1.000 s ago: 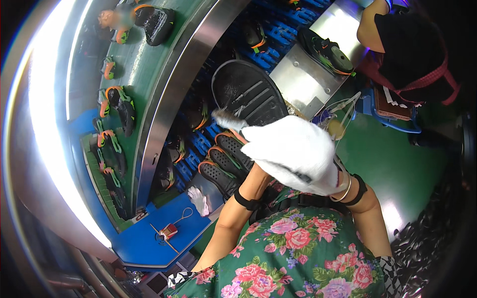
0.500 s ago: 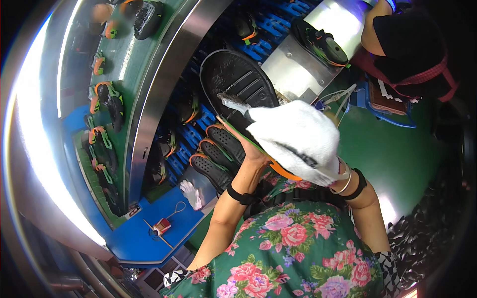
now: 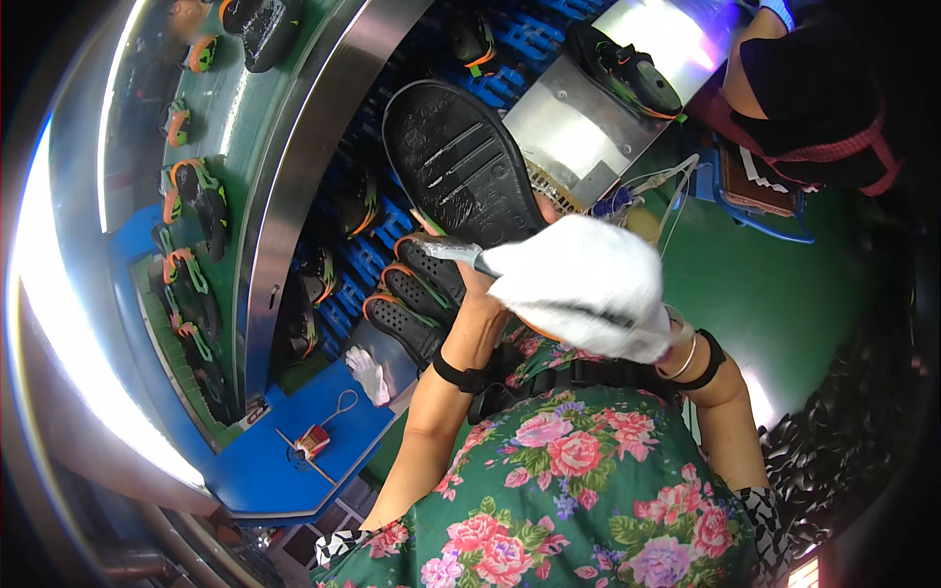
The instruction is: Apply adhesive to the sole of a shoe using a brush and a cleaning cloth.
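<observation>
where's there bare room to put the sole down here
The steel plate is bare below the shoe at its far end. The green table is bare right of the white-gloved right hand. The blue crates are packed with soles. The left hand holds the black sole.

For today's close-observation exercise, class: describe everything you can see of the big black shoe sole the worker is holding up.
The shoe sole is large, black and looks like rubber, with a fine textured tread and shiny wet-looking streaks across its middle. It is held tilted, tread side facing the camera, above the blue rack. The left hand grips its lower end from beneath. The right hand, in a white glove, holds a brush whose tip meets the sole's lower edge.
</observation>
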`<action>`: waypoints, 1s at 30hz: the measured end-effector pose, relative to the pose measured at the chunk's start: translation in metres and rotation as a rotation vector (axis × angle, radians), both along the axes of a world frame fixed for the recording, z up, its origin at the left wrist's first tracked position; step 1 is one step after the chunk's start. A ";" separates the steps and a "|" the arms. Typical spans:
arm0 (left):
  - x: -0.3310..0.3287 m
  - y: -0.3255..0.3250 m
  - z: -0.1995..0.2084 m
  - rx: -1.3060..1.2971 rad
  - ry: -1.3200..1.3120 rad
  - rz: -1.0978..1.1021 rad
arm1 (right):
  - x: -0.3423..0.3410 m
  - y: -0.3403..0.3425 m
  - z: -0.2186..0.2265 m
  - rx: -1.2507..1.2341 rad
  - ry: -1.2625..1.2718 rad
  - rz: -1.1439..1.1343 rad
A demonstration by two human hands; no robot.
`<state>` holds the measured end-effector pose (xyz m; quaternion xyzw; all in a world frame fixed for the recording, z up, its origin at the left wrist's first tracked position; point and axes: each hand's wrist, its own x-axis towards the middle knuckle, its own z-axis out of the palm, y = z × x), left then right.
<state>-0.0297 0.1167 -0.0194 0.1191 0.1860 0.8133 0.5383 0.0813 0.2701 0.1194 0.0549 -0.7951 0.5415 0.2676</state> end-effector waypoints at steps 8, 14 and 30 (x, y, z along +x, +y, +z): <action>0.008 0.008 0.032 -0.181 -0.265 0.075 | 0.004 -0.012 -0.017 0.124 0.047 -0.070; -0.004 0.009 0.033 -0.135 -0.189 0.099 | 0.005 0.002 -0.021 0.059 0.007 -0.047; -0.017 0.014 0.049 -0.113 -0.195 0.252 | 0.014 -0.007 -0.018 -0.007 -0.038 -0.012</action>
